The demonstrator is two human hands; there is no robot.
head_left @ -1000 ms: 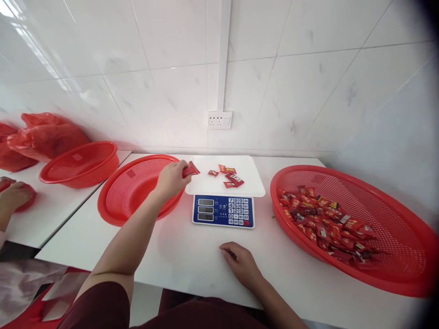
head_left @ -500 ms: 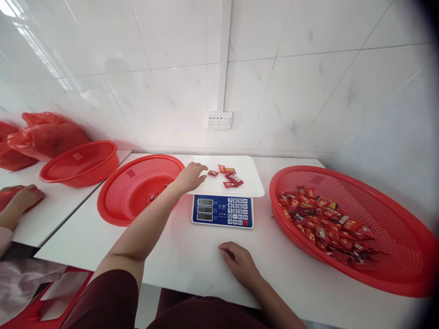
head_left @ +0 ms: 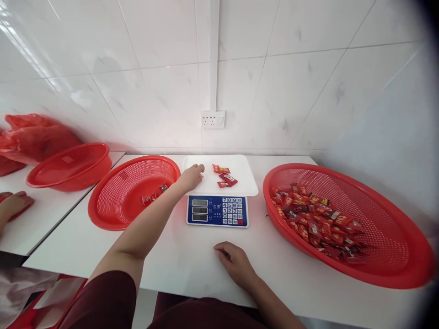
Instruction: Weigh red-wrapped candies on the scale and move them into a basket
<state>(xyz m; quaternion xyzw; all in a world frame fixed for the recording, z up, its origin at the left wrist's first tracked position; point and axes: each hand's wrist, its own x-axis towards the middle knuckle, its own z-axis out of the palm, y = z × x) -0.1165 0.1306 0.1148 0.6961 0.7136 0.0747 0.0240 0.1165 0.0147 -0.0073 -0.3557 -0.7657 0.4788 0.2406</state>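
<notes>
My left hand [head_left: 192, 177] reaches over the white pan [head_left: 245, 183] of a weighing scale [head_left: 217, 211]. Its fingers are pinched on a small red wrapped candy, mostly hidden behind them. To the right on the pan lie several other red wrapped candies [head_left: 227, 178]. Below the scale my right hand [head_left: 236, 264] rests on the tabletop, fingers curled in and nothing visible in them. A red mesh basket [head_left: 99, 205] with a few candies [head_left: 147, 199] stands under my left forearm. On the right, a larger red mesh basket [head_left: 387, 274] holds a heap of red wrapped candies [head_left: 322, 224].
At the left are a red basin [head_left: 68, 171] and red plastic bags [head_left: 37, 137]. Another person's hand [head_left: 15, 204] rests on something red at the left edge. A tiled wall with a socket [head_left: 213, 119] borders the white table [head_left: 192, 260] at the back.
My left hand has moved slightly right and closed on the small candy that lay loose on the pan. My right hand stays on the table. The view has shifted a little to the right.
</notes>
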